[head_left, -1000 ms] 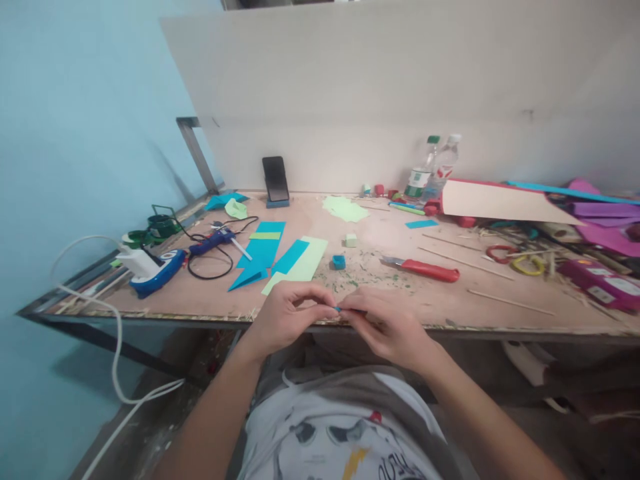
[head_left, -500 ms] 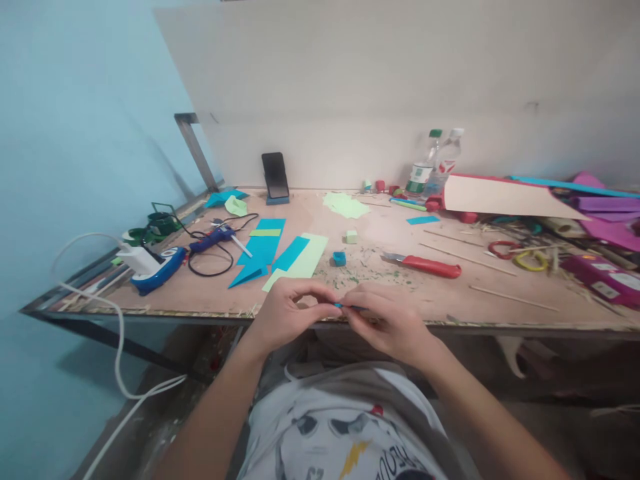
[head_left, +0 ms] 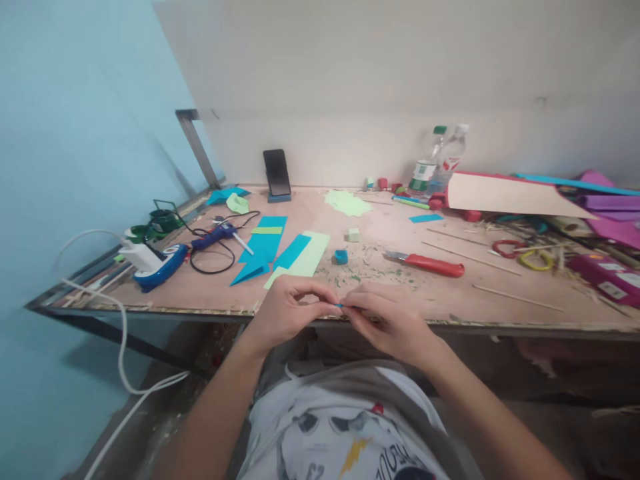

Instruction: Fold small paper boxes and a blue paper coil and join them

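Pinching a small blue piece (head_left: 340, 305) near the front edge of the desk (head_left: 445, 303), left hand (head_left: 295, 310) and right hand (head_left: 387, 321) each form a closed grip; bottle label (head_left: 423, 171) and shirt lettering (head_left: 395, 463) are too blurred to read.

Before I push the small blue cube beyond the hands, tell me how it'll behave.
The blue cube matches the nearest blue strip in colour, so it may be paper: probably light and easily dented. Its boxy, flat-sided shape suggests sliding rather than rolling.

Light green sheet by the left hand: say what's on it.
A blue strip overlaps the green sheet, hiding the surface beneath. The left hand blocks part of the near edge; anything there cannot be seen.
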A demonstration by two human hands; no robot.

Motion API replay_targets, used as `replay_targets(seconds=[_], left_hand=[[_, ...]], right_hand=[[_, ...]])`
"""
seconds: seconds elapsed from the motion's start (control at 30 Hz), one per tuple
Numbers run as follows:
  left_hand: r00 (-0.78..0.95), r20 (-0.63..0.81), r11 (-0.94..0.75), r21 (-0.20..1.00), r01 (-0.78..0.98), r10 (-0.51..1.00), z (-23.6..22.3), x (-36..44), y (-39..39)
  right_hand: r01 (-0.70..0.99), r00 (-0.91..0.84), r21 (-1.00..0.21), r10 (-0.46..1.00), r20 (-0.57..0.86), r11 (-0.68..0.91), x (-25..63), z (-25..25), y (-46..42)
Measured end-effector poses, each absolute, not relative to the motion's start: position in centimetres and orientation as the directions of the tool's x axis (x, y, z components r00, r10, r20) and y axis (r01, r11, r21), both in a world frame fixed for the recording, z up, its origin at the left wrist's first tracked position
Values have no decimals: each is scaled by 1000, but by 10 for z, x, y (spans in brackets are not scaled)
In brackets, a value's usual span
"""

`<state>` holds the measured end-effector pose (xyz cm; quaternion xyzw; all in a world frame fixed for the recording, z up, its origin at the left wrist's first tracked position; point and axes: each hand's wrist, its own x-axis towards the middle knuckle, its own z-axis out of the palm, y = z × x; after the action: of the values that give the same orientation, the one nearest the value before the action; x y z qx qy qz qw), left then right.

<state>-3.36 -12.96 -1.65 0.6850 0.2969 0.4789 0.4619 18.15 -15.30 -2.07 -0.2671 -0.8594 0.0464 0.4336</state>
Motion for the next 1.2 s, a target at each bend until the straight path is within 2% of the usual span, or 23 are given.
replay_targets(seconds=[0.43, 0.7, 1.07, 1.2], left_hand=[[357, 371, -398, 917, 3, 857, -19, -36, -128], [383, 395, -423, 906, -10, 835, -17, -35, -132], [450, 299, -346, 938, 23, 841, -14, -33, -132], [410, 329, -367, 930, 17, 851, -16, -34, -132]], right_hand=[[409, -473, -340, 516, 714, 847, 184, -20, -154], [370, -501, -404, 546, 671, 836, 183, -15, -155], [368, -500, -360, 509, 701, 857, 184, -16, -154], [395, -481, -358, 522, 705, 846, 183, -17, -153]])
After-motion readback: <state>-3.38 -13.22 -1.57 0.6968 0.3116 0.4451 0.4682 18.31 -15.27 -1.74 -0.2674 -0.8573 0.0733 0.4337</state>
